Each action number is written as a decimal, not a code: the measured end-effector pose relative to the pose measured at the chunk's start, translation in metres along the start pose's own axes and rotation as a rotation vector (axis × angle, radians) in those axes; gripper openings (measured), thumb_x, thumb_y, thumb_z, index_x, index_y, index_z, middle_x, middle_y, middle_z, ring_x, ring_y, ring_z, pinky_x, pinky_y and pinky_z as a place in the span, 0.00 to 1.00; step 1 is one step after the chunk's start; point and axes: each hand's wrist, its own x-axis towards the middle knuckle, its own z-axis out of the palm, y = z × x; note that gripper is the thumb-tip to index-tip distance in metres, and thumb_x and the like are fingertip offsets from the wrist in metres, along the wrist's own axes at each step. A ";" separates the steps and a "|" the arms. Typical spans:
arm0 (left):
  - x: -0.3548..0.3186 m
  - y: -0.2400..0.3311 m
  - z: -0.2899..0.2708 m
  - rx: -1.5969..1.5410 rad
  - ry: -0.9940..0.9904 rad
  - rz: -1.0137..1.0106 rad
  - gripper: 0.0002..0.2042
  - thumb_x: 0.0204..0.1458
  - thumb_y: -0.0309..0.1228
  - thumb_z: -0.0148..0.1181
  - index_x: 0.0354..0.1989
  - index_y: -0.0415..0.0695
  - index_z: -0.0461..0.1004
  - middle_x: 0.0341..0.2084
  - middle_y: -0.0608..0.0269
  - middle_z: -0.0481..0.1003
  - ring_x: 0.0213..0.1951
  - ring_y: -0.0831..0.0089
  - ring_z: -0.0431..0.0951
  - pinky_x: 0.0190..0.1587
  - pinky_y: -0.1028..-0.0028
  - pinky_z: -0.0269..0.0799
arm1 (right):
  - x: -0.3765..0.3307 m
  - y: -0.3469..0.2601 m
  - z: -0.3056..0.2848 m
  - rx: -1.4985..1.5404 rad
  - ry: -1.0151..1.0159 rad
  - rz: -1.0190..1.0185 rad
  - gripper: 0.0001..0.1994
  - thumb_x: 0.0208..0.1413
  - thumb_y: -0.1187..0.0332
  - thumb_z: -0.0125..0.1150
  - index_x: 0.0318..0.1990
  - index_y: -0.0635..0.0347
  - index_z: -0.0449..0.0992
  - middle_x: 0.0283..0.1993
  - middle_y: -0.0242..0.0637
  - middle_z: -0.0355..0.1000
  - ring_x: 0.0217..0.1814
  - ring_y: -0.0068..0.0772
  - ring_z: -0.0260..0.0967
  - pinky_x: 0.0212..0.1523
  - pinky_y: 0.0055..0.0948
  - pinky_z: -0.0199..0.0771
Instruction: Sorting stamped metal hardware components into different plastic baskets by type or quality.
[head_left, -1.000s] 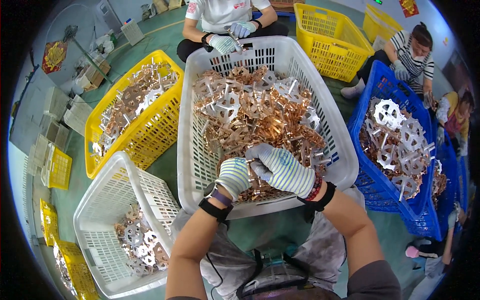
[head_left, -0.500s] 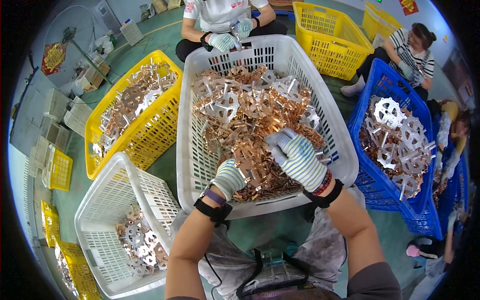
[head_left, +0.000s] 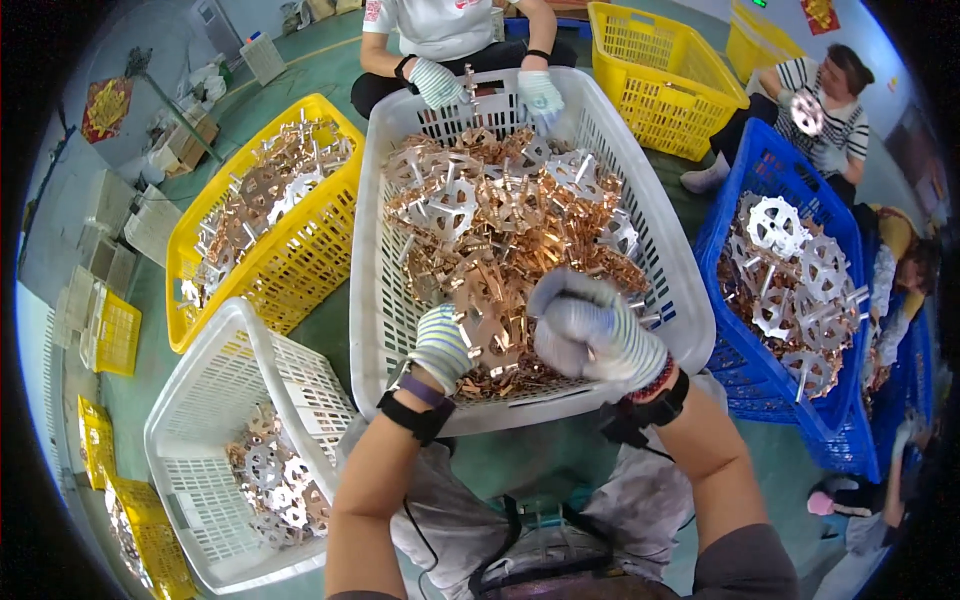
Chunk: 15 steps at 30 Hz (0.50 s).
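Observation:
A large white basket in front of me is heaped with copper and silver stamped metal parts. My left hand, in a striped knit glove, grips the left side of a flat copper part just above the basket's near end. My right hand, also gloved and blurred by motion, is curled closed at the same part's right side. Both hands are held over the pile near the front rim.
A yellow basket of similar parts stands to the left. A white basket is at lower left and a blue basket of silver wheel-shaped parts at right. A person opposite has gloved hands at the far rim. Another person sits at right.
My hands were pressed together over the pile. The right hand has since moved up and to the right, and the left hand has shifted slightly left with the copper part.

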 end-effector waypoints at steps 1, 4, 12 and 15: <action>0.016 0.033 -0.051 0.121 -0.280 0.053 0.32 0.41 0.51 0.64 0.49 0.39 0.68 0.39 0.56 0.73 0.38 0.66 0.73 0.50 0.68 0.67 | 0.002 -0.003 -0.013 -0.215 0.188 -0.057 0.08 0.58 0.70 0.50 0.42 0.63 0.70 0.22 0.30 0.67 0.20 0.19 0.61 0.21 0.19 0.60; -0.024 -0.012 0.053 -0.515 0.245 -0.195 0.16 0.46 0.49 0.57 0.27 0.48 0.76 0.16 0.58 0.73 0.21 0.57 0.74 0.23 0.63 0.69 | 0.029 0.026 -0.019 -0.395 0.326 -0.084 0.10 0.60 0.69 0.49 0.45 0.65 0.70 0.29 0.32 0.70 0.28 0.24 0.67 0.32 0.23 0.70; -0.010 0.049 -0.037 0.051 -0.245 -0.231 0.12 0.42 0.42 0.60 0.24 0.47 0.76 0.19 0.56 0.76 0.25 0.59 0.78 0.26 0.63 0.72 | 0.025 0.043 0.005 -0.515 0.184 0.071 0.10 0.58 0.68 0.52 0.46 0.60 0.70 0.33 0.31 0.70 0.31 0.27 0.68 0.32 0.26 0.69; -0.003 0.031 -0.044 -0.132 -0.035 -0.172 0.12 0.43 0.39 0.59 0.33 0.45 0.75 0.19 0.53 0.76 0.25 0.57 0.78 0.27 0.62 0.73 | 0.017 0.034 0.019 -0.154 0.130 0.203 0.10 0.55 0.68 0.53 0.44 0.58 0.70 0.26 0.25 0.65 0.23 0.14 0.59 0.21 0.16 0.59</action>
